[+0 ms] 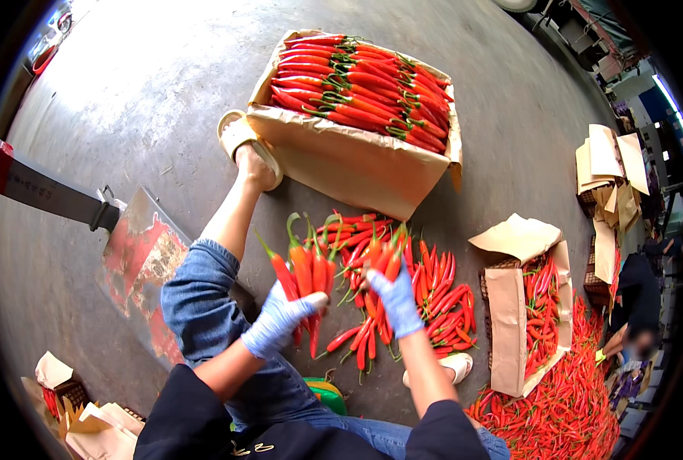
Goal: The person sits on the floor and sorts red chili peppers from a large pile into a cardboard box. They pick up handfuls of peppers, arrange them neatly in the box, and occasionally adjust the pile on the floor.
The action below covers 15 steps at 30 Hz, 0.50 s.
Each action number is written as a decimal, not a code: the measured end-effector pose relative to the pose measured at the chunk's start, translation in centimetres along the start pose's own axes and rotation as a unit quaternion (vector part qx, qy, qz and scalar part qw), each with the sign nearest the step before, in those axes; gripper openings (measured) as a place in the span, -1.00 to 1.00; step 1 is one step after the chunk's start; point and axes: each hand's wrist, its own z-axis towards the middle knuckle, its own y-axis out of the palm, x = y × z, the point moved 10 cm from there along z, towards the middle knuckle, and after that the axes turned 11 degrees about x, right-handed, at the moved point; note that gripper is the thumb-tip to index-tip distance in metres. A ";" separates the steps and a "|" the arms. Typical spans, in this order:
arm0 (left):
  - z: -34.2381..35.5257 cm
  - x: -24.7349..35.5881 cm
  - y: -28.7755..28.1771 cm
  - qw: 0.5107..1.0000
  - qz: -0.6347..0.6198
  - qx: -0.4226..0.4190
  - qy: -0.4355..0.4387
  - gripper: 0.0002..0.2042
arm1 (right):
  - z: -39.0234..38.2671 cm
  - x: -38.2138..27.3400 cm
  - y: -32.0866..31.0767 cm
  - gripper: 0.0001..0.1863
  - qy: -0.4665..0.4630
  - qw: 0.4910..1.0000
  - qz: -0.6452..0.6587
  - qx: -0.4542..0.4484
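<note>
My left hand (284, 318), in a blue glove, is closed round a bunch of red chili peppers (301, 268) with green stems pointing up. To its right, my right hand (395, 300), also gloved, grips a second bunch of red chilies (387, 254). Both bunches are held above a loose pile of chilies (449, 307) on the floor. Beyond the pile stands a paper-lined box (349, 169), filled with chilies laid in neat rows, the stems meeting in bands. The lower parts of the held bunches are partly hidden by my hands.
At right, a paper-lined crate (508, 330) of loose chilies stands beside a large chili heap (548, 414). Another person (636, 299) bends near it. Paper-lined crates (606, 199) stand at far right. A worn red metal platform scale (138, 268) lies left of my leg.
</note>
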 end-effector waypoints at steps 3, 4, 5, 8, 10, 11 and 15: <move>2.2 6.6 -1.0 0.999 0.004 0.016 0.034 -0.51 | 7.3 -12.8 6.0 -0.47 -0.347 0.896 -0.277 0.025; 2.8 7.6 -0.3 0.999 -0.010 0.008 0.041 -0.50 | 9.6 -15.9 6.9 -0.44 -0.396 0.848 -0.348 0.058; 3.6 8.5 0.2 0.998 -0.022 0.002 0.051 -0.49 | 11.8 -18.7 8.2 -0.40 -0.444 0.792 -0.410 0.089; 5.3 7.5 -0.2 0.999 -0.035 -0.018 0.010 -0.44 | 19.9 -21.0 12.1 -0.30 -0.470 0.610 -0.622 0.144; 4.5 6.6 -1.3 0.998 -0.045 -0.013 -0.053 -0.39 | 22.2 -19.6 15.2 -0.18 -0.477 0.602 -0.614 0.183; 3.4 7.3 -2.2 0.998 -0.028 0.002 -0.063 -0.39 | 22.2 -19.7 17.1 -0.16 -0.488 0.626 -0.579 0.188; 4.7 4.0 -1.9 0.986 -0.050 -0.017 -0.157 -0.37 | 22.4 -17.1 14.9 -0.27 -0.552 0.571 -0.576 0.197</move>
